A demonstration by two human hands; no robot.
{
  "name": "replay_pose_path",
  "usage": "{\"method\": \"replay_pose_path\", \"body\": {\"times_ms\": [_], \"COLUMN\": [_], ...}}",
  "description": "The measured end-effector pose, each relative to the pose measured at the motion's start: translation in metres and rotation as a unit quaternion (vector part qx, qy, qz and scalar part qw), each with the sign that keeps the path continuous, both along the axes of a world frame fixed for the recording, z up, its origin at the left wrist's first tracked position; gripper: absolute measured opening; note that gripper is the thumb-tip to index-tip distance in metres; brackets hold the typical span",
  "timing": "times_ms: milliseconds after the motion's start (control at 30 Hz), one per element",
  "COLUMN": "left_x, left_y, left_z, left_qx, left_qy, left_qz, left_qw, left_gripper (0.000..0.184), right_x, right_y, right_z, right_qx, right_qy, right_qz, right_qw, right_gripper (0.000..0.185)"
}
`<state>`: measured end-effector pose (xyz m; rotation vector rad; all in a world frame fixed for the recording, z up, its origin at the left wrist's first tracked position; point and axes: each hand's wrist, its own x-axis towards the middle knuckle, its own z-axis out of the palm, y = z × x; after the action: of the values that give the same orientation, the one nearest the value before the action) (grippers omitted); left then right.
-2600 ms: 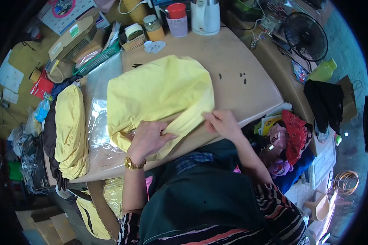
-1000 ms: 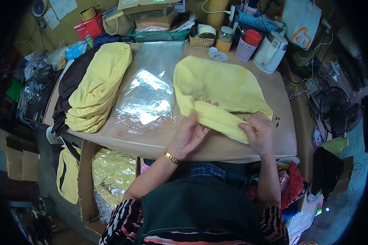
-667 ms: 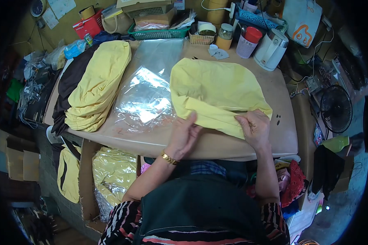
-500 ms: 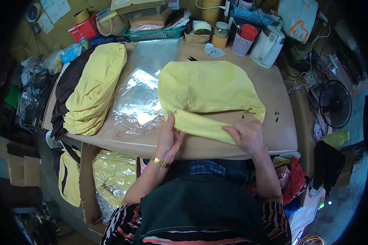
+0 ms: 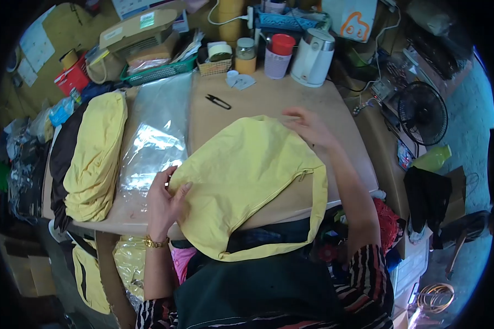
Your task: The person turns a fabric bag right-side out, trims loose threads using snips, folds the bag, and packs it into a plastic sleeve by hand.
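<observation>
A yellow cloth shoulder bag (image 5: 247, 164) lies tilted on the table, its strap (image 5: 319, 203) looping over the front edge toward my lap. A zip runs along its lower right side, with the zip pull (image 5: 302, 175) near the strap's upper end. My left hand (image 5: 167, 200) holds the bag's left edge, thumb on top of the cloth. Just off the bag's upper right edge, my right hand (image 5: 311, 127) is open, fingers stretched out and slightly blurred. Black thread snips (image 5: 218, 102) lie beyond the bag.
Clear plastic bags (image 5: 156, 131) lie to the left, beside a stack of yellow bags (image 5: 96, 159). At the back stand a green basket (image 5: 159, 72), a jar (image 5: 245, 55), a pink cup (image 5: 278, 57) and a white kettle (image 5: 313, 57). A fan (image 5: 422, 114) is at the right.
The bag has turned and come nearer, its strap now hanging over the table edge. My right hand has let go of the strap and moved up; my left hand has shifted to the bag's left edge.
</observation>
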<state>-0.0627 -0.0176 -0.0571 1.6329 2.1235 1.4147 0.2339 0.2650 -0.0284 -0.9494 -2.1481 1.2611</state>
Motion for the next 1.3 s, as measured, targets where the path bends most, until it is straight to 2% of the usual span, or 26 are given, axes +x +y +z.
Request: {"method": "replay_pose_path", "body": {"times_ms": [33, 100, 167, 200, 267, 333, 400, 467, 500, 533, 600, 667, 700, 767, 800, 867, 933, 1000, 1033, 1100, 1167, 1200, 1267, 1300], "left_x": [0.005, -0.005, -0.009, -0.017, -0.041, -0.047, -0.044, -0.049, -0.047, -0.045, -0.045, -0.049, -0.049, -0.051, -0.061, -0.077, -0.077, -0.068, -0.057, -0.038, -0.025, -0.020, -0.009, -0.010], "left_y": [0.003, 0.007, 0.006, 0.005, 0.000, -0.003, 0.005, 0.009, 0.014, 0.017, 0.020, 0.019, 0.015, 0.007, 0.009, 0.015, 0.024, 0.035, 0.033, 0.032, 0.025, 0.031, 0.019, 0.014], "left_z": [0.003, -0.012, -0.016, -0.021, -0.036, -0.029, -0.028, -0.031, -0.029, -0.027, -0.028, -0.027, -0.024, -0.012, -0.007, 0.015, 0.076, 0.136, 0.163, 0.185, 0.186, 0.162, 0.122, 0.087], "left_qx": [-0.040, -0.044, -0.046, -0.052, -0.023, -0.065, 0.059, 0.023, -0.005, -0.035, -0.044, -0.077, -0.076, -0.098, -0.054, 0.044, 0.110, 0.292, 0.334, 0.378, 0.404, 0.451, 0.307, 0.242], "left_qy": [-0.051, -0.053, -0.084, -0.082, -0.153, -0.164, -0.235, -0.229, -0.240, -0.252, -0.263, -0.149, -0.147, -0.172, -0.151, -0.091, 0.015, 0.073, 0.091, 0.108, 0.290, 0.190, 0.293, 0.337], "left_qz": [0.023, 0.029, 0.076, 0.082, 0.085, 0.111, 0.074, 0.037, 0.013, -0.012, -0.029, -0.038, -0.046, 0.035, 0.022, 0.019, 0.083, 0.037, 0.002, -0.034, -0.062, -0.116, -0.062, -0.041], "left_qw": [0.998, 0.997, 0.992, 0.992, 0.984, 0.978, 0.967, 0.973, 0.971, 0.967, 0.963, 0.985, 0.985, 0.980, 0.987, 0.995, 0.990, 0.953, 0.938, 0.919, 0.865, 0.865, 0.904, 0.909], "left_gripper": [0.029, 0.024, 0.019, 0.019, 0.018, 0.017, 0.017, 0.020, 0.020, 0.020, 0.018, 0.015, 0.015, 0.012, 0.012, 0.012, 0.012, 0.011, 0.010, 0.008, 0.013, 0.019, 0.027, 0.031], "right_x": [-0.015, -0.030, -0.042, -0.044, -0.035, -0.012, -0.010, -0.028, -0.042, -0.057, -0.074, -0.079, -0.078, -0.074, -0.072, -0.062, -0.053, -0.031, -0.019, 0.011, 0.032, 0.040, 0.055, 0.059], "right_y": [0.013, 0.032, 0.042, 0.044, 0.050, 0.060, 0.056, 0.020, 0.015, 0.012, 0.016, 0.030, 0.029, 0.027, 0.026, 0.018, 0.028, -0.001, -0.013, -0.035, -0.057, -0.067, -0.071, -0.079], "right_z": [-0.016, -0.027, -0.018, -0.023, -0.036, -0.047, -0.048, -0.029, -0.029, -0.030, -0.032, -0.031, -0.030, -0.022, -0.009, 0.034, 0.083, 0.159, 0.178, 0.204, 0.199, 0.186, 0.124, 0.081], "right_qx": [0.039, 0.070, 0.098, 0.093, 0.035, 0.020, 0.011, 0.029, 0.028, 0.162, 0.293, 0.222, 0.223, 0.186, 0.189, 0.266, 0.278, 0.483, 0.481, 0.583, 0.653, 0.675, 0.702, 0.663], "right_qy": [0.033, 0.069, -0.138, -0.135, -0.076, -0.065, -0.055, 0.028, 0.027, 0.078, 0.126, -0.120, -0.121, -0.109, -0.111, -0.071, 0.115, 0.107, 0.105, 0.135, 0.120, 0.092, 0.061, 0.051], "right_qz": [0.030, 0.060, 0.090, 0.097, -0.020, -0.027, -0.042, -0.021, -0.023, -0.005, 0.006, 0.119, 0.111, 0.118, 0.111, 0.018, 0.005, -0.099, -0.101, -0.147, -0.162, -0.156, -0.104, -0.085], "right_qw": [0.998, 0.993, 0.981, 0.982, 0.996, 0.997, 0.998, 0.999, 0.999, 0.984, 0.948, 0.960, 0.961, 0.969, 0.969, 0.961, 0.954, 0.864, 0.864, 0.787, 0.730, 0.715, 0.702, 0.742], "right_gripper": [0.035, 0.034, 0.030, 0.030, 0.028, 0.028, 0.027, 0.028, 0.028, 0.028, 0.028, 0.024, 0.024, 0.017, 0.017, 0.015, 0.013, 0.012, 0.012, 0.019, 0.026, 0.029, 0.031, 0.029]}}
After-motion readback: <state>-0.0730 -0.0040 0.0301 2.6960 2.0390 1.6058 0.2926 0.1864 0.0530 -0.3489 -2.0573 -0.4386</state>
